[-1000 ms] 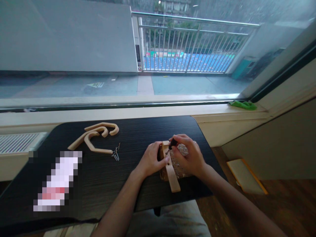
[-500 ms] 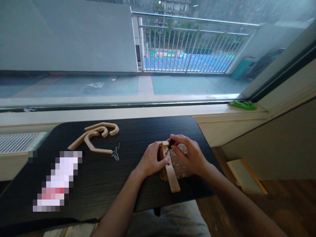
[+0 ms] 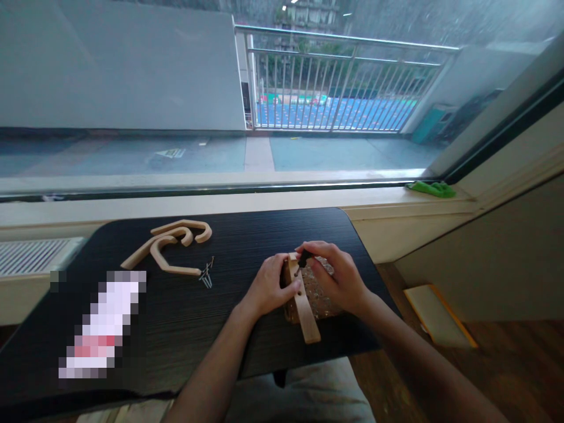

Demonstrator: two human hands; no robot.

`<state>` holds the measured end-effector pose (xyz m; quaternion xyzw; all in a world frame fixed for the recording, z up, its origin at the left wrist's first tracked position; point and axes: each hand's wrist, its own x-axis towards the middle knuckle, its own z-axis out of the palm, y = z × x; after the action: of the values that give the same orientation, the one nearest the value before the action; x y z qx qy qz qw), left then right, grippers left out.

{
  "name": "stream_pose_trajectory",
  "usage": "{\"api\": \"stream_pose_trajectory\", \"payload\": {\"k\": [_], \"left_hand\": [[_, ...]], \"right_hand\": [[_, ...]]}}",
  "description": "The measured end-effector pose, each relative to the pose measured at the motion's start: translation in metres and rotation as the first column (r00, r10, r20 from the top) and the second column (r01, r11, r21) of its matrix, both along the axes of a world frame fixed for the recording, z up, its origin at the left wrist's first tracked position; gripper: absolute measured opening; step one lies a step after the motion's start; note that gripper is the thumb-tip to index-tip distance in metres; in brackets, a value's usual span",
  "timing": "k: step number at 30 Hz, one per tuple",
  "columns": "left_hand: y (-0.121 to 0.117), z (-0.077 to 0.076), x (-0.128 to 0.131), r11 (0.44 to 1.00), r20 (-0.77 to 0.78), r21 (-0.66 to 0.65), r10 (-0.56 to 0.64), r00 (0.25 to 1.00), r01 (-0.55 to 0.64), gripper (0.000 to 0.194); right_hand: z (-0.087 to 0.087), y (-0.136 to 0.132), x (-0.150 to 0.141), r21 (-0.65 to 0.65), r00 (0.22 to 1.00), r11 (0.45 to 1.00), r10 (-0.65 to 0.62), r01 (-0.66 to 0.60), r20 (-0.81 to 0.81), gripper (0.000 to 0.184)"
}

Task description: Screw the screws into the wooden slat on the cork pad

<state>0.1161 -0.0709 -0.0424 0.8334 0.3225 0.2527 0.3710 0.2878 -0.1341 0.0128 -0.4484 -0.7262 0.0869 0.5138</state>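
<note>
My right hand (image 3: 337, 275) is closed around the black handle of a small screwdriver (image 3: 304, 258), held at a tilt. Its tip points down at the upper part of a pale wooden strip (image 3: 307, 320), where a hole or screw shows; contact is too small to make out. The strip lies across a brown, speckled block (image 3: 315, 288) and sticks out past its near edge. My left hand (image 3: 269, 286) grips the left side of strip and block, thumb resting on the strip beside a dark hole. Its other fingertips are partly hidden behind the block.
Several curved wooden hooks (image 3: 165, 258) lie at the table's back left, with several loose screws (image 3: 205, 275) beside them. A blurred-out pale item (image 3: 106, 320) rests at the left of the black table (image 3: 189, 329). A green cloth (image 3: 432, 188) lies on the windowsill.
The screwdriver's handle has turned and tipped slightly in my right hand. My left hand keeps its hold on the strip and block; the view has shifted a little.
</note>
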Motion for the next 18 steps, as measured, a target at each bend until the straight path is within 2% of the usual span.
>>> {"api": "stream_pose_trajectory", "payload": {"k": [7, 18], "left_hand": [[-0.0005, 0.0042, 0.0, 1.0, -0.001, -0.017, 0.002, 1.0, -0.002, 0.043], [-0.0002, 0.0046, 0.0, 1.0, -0.003, -0.022, 0.002, 1.0, -0.002, 0.041]], "right_hand": [[0.0025, 0.0007, 0.0013, 0.012, 0.999, 1.0, -0.015, 0.015, 0.044, 0.034], [-0.0002, -0.0011, 0.0028, -0.021, 0.999, 0.999, -0.045, 0.045, 0.026, 0.031]]}}
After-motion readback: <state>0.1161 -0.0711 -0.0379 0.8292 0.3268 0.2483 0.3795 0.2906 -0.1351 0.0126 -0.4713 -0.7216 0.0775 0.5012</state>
